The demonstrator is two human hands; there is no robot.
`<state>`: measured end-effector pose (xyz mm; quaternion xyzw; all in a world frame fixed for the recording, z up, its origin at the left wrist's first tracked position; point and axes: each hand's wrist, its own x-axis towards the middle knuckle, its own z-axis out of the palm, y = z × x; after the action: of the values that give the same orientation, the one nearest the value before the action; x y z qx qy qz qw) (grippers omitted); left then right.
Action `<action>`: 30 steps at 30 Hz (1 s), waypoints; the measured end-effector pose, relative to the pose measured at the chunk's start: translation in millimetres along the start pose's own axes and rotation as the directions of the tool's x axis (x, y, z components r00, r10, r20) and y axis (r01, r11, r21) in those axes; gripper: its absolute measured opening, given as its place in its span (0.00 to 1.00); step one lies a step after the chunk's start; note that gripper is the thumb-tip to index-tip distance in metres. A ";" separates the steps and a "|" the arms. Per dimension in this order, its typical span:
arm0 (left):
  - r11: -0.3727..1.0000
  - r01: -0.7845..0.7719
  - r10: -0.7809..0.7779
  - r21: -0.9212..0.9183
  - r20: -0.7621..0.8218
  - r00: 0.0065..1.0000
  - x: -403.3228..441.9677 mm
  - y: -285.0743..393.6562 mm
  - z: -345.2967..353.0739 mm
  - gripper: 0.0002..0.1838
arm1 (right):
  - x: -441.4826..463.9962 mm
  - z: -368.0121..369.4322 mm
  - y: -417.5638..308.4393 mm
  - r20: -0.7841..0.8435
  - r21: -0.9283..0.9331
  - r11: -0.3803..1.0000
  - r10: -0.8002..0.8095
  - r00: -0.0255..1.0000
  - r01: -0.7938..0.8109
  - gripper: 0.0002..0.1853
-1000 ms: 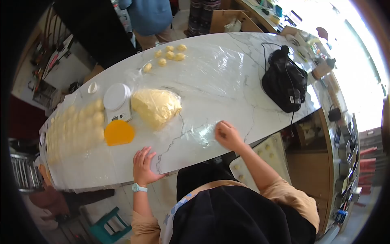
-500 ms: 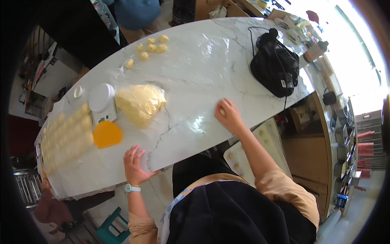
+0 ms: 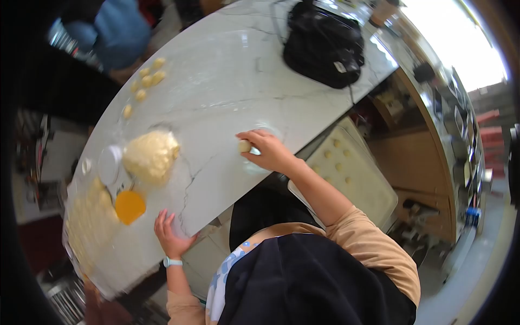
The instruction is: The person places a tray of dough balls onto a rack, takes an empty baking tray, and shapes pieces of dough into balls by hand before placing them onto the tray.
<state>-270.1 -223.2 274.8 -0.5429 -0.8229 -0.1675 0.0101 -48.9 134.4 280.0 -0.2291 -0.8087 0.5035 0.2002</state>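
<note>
Between the thumb and fingers of my right hand (image 3: 268, 150) is a small pale dough ball (image 3: 245, 145), held just above or on the marble tabletop (image 3: 216, 135); contact is unclear. My left hand (image 3: 171, 234) rests near the table's front edge with its fingers spread, holding nothing. Beyond it lies a round orange scraper (image 3: 130, 207). A large lump of yellow dough (image 3: 151, 157) sits on the table beside a white kitchen scale (image 3: 110, 165). Several small yellow dough pieces (image 3: 146, 81) lie near the far left edge.
Rows of pale dough pieces under plastic (image 3: 89, 233) cover the table's left end. A black bag (image 3: 324, 46) with a cord stands at the back right. Below the table at right, a tray (image 3: 374, 187) holds several small balls. Another person in blue (image 3: 122, 35) stands across the table.
The view has turned, shifting the table. My right hand has moved left along the table, and the dough ball now shows plainly in its fingers. More of the tray is visible.
</note>
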 end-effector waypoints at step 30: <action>0.992 -0.098 0.087 0.083 0.123 0.989 -2.9 -16.8 3.6 0.53 | -233.9 -144.1 162.2 -0.914 0.397 0.885 0.404 -0.023 -0.241 0.15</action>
<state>-283.4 -230.7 266.4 -0.5885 -0.8026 -0.0974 -0.0069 249.0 167.6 170.9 -0.6757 -0.3442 0.2904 0.5837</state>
